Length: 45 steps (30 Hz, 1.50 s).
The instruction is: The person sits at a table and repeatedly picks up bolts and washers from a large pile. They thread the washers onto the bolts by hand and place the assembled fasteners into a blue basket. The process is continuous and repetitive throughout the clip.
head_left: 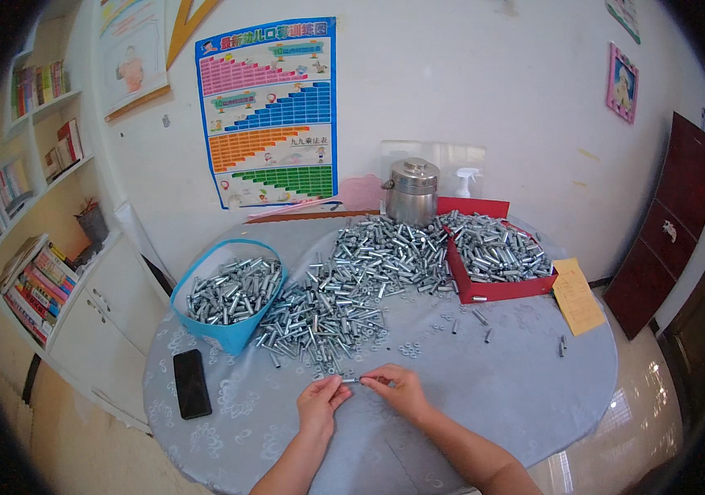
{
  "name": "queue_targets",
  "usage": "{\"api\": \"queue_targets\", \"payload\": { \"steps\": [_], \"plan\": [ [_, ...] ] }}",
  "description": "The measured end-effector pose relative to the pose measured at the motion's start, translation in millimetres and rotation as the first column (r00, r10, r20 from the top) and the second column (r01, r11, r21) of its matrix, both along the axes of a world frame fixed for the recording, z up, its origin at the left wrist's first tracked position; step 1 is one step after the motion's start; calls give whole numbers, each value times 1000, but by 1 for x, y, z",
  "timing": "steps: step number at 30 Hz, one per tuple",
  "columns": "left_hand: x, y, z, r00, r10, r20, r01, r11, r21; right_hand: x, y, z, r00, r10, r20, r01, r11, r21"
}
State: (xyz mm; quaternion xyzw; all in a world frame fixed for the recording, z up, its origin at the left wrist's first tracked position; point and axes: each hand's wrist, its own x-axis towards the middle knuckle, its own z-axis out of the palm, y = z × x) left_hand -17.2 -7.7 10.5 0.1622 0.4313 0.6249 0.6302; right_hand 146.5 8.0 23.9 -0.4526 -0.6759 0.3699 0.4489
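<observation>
My left hand [320, 403] and my right hand [398, 389] meet near the front of a round table [501, 388] covered with a grey patterned cloth. Between their fingertips they pinch one small silver metal bolt [354, 380], held level just above the cloth. Directly beyond the hands lies a big loose heap of the same silver bolts [352, 285], stretching to the table's far side. A few small washers [409, 350] lie scattered on the cloth near my right hand.
A blue soft basket [229, 334] full of bolts stands at the left, a black phone [191, 383] in front of it. A red box [497, 289] of bolts sits at the right, beside a yellow paper [577, 295]. A steel pot [411, 191] stands at the back.
</observation>
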Motion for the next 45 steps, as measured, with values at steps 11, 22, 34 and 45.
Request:
{"api": "queue_targets", "payload": {
  "steps": [11,22,34,45],
  "plan": [
    [7,-6,13,979,-181,-97,185,982,32,2,0,4,998,-65,-28,67,994,91],
    [1,-2,8,987,-149,-53,150,988,28,75,69,-23,693,-562,452,407,822,398],
    [2,-4,9,984,-166,-64,168,985,29,71,56,-2,834,-416,362,445,896,5],
    [3,-5,7,973,-232,-12,232,973,11,27,21,7,952,59,-302,-179,905,-387]
  ]
}}
